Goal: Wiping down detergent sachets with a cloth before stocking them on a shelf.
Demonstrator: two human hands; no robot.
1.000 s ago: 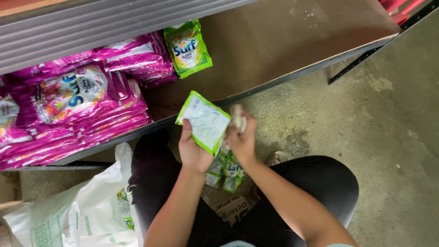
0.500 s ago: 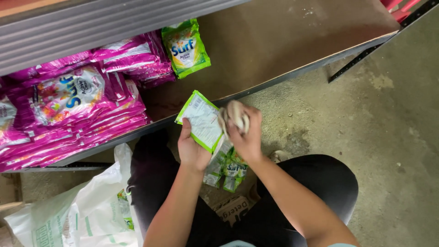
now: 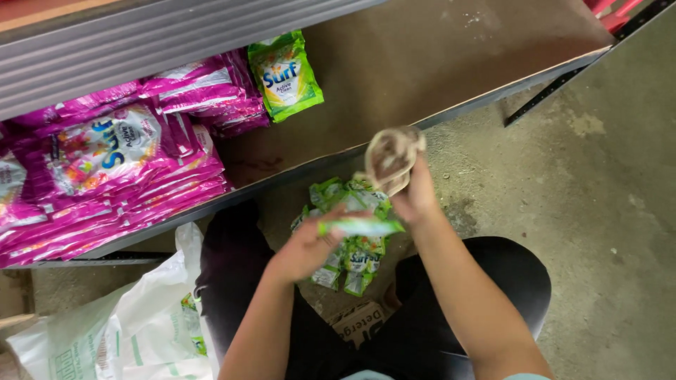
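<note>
Two hands, a green sachet and a crumpled rag above a pile of sachets

The left hand (image 3: 306, 246) pinches a green sachet (image 3: 360, 226) edge-on; the right hand (image 3: 415, 197), at its two o'clock, clutches a crumpled beige rag (image 3: 389, 156). Beneath lies a pile of green sachets (image 3: 348, 257); at ten o'clock, pink pouches (image 3: 120, 176) fill the shelf (image 3: 436, 63), one green pouch (image 3: 285, 74) beside them

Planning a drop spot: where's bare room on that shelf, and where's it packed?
Free: the brown shelf board right of the green packet, out to its right end. Crowded: the left part, stacked with pink packets. More green packets lie heaped below the hands.
</note>
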